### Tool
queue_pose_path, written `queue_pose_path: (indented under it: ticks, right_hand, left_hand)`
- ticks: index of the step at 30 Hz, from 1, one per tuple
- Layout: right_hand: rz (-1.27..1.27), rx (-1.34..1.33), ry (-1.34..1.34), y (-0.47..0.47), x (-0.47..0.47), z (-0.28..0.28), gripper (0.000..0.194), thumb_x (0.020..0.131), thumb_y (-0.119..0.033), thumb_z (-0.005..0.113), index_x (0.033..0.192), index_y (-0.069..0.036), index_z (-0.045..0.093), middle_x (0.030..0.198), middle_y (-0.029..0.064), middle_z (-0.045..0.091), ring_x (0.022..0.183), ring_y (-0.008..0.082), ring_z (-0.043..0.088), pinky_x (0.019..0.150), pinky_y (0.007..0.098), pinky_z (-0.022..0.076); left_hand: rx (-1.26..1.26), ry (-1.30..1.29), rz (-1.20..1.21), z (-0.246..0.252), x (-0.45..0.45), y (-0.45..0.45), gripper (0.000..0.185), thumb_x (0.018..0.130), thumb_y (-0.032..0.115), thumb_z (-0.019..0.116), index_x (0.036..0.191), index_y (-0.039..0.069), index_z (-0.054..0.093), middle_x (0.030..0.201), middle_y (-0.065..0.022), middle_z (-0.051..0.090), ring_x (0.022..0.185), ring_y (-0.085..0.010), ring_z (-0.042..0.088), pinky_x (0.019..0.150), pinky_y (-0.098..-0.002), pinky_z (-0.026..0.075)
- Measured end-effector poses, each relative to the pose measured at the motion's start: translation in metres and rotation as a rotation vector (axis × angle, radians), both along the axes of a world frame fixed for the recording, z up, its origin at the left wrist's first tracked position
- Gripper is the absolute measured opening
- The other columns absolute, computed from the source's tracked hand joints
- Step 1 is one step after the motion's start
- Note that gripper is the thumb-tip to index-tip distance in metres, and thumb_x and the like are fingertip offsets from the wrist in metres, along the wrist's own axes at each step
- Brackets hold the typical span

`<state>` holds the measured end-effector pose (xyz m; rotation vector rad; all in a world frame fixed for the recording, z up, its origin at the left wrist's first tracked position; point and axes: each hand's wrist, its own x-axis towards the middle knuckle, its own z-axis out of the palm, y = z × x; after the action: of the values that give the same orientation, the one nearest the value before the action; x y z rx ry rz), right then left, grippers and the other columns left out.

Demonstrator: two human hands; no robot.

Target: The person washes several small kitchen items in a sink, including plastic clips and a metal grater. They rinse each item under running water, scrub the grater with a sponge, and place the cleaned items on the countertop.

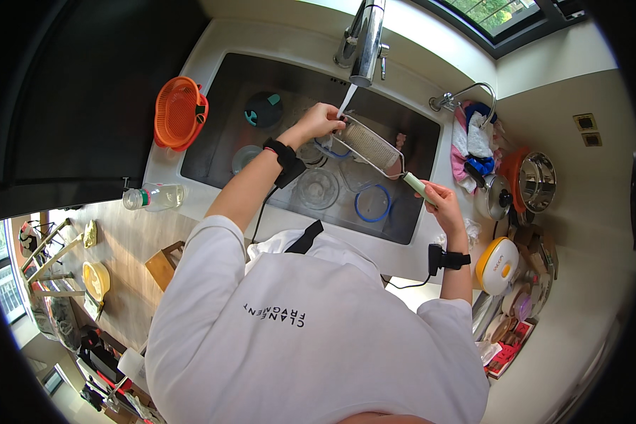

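Observation:
My right hand (pixel 442 201) grips the pale green handle of a metal grater (pixel 371 144) over the sink (pixel 217 153). At the grater's far end, my left hand (pixel 319 121) pinches the wire frame with its fingers closed. Water runs from the chrome faucet (pixel 368 58) onto the left fingertips and that end of the frame. Below, a clear glass bowl (pixel 318 189) and a blue-rimmed clear container (pixel 372 203) lie in the sink. A dark round lid-like item with teal parts (pixel 263 109) is in the upper left of the sink.
Orange plastic baskets (pixel 177 112) stand at the sink's left edge, above a clear glass bottle (pixel 164 196). Right of the sink are a small curved tap (pixel 445 102), cloths (pixel 477 138), a lidded pot (pixel 493 196) and a yellow-white appliance (pixel 498 265).

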<state>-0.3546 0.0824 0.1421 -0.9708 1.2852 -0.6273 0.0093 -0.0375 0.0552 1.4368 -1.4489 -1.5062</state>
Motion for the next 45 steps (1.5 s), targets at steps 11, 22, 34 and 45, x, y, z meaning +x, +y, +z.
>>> queue_pose_path:
  ticks: [11,22,34,45]
  right_hand:
    - [0.039,-0.057,0.073,-0.001,0.008,0.003,0.033,0.092,-0.019,0.064,0.118,0.002,0.064,0.086,0.006,0.068,0.056,0.0023,0.038,0.049,0.0182,0.0293]
    - [-0.031,0.003,-0.029,0.0,0.001,-0.007,0.035,0.094,-0.023,0.062,0.12,0.002,0.063,0.087,0.0073,0.068,0.054,0.0033,0.038,0.049,0.0191,0.0302]
    - [-0.074,0.052,-0.102,-0.002,-0.006,-0.011,0.035,0.095,-0.021,0.06,0.121,0.002,0.062,0.087,0.0085,0.068,0.054,0.0037,0.039,0.048,0.0191,0.0313]
    - [-0.031,0.086,-0.161,-0.004,0.011,-0.012,0.036,0.097,-0.02,0.056,0.124,0.003,0.058,0.088,0.0095,0.066,0.055,0.0037,0.038,0.05,0.0187,0.0308]
  left_hand:
    - [-0.033,-0.124,0.039,0.007,0.008,0.009,0.022,0.072,0.012,0.08,0.087,-0.002,0.073,0.072,-0.006,0.071,0.057,-0.0081,0.063,0.054,-0.0225,0.051]
    - [0.175,0.302,-0.085,-0.001,0.005,-0.001,0.021,0.088,0.015,0.066,0.104,0.003,0.069,0.086,-0.0024,0.071,0.079,-0.0096,0.067,0.069,-0.0245,0.052]
    - [0.022,-0.169,0.074,0.004,-0.006,-0.01,0.017,0.077,0.018,0.075,0.079,0.003,0.068,0.069,-0.0079,0.068,0.063,-0.0108,0.066,0.055,-0.0249,0.049]
    - [-0.475,-0.489,0.172,-0.03,-0.025,-0.005,0.03,0.095,0.031,0.051,0.091,0.005,0.064,0.078,-0.0185,0.066,0.074,-0.0372,0.064,0.061,-0.0461,0.048]
